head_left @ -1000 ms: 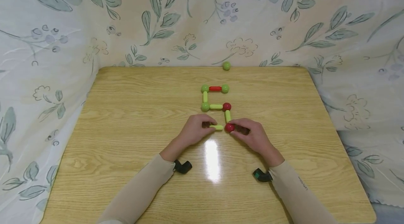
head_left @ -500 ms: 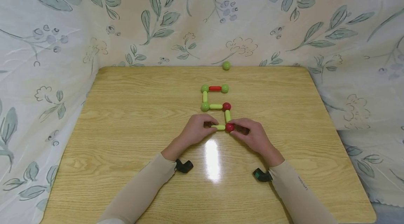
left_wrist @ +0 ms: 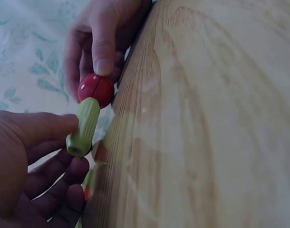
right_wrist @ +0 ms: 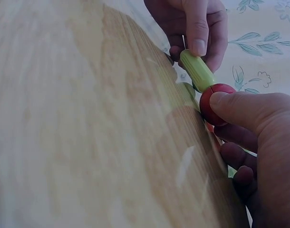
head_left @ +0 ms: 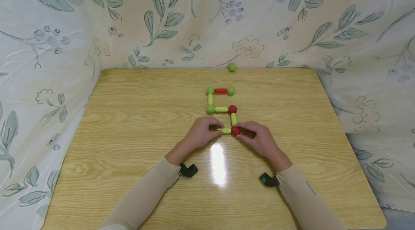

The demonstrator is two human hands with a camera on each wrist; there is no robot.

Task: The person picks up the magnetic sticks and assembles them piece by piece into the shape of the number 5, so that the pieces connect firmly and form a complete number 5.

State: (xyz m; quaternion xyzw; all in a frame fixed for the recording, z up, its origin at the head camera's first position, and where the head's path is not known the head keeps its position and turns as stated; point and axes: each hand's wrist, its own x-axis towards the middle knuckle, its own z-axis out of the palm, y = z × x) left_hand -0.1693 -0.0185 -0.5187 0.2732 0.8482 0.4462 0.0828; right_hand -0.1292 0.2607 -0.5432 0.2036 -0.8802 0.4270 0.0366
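Observation:
Between thumb and fingers, my left hand (head_left: pixel 201 131) pinches a ribbed yellow-green rod (left_wrist: pixel 84 127). The rod's far end touches a red ball (head_left: pixel 235 131), which my right hand (head_left: pixel 259 137) grips from the right side. From that ball a second yellow-green rod (head_left: pixel 233 119) runs back to another red ball (head_left: pixel 232 109). A further yellow-green rod (head_left: pixel 222 109) links it to a green ball (head_left: pixel 210 109). Beyond lie an upright yellow-green rod (head_left: pixel 210 99), a green ball (head_left: pixel 210 91), a red rod (head_left: pixel 220 90) and an end green ball (head_left: pixel 230 90), joined in an S-like chain.
A loose green ball (head_left: pixel 232 67) sits at the back edge of the wooden table (head_left: pixel 136 100). Leaf-patterned cloth (head_left: pixel 207 25) hangs behind and beside the table. Black wrist devices (head_left: pixel 188 170) stick out from the sleeves.
My left hand has shifted slightly right, bringing the yellow-green rod against the red ball and closing the small gap. The right hand has stayed in place on the ball.

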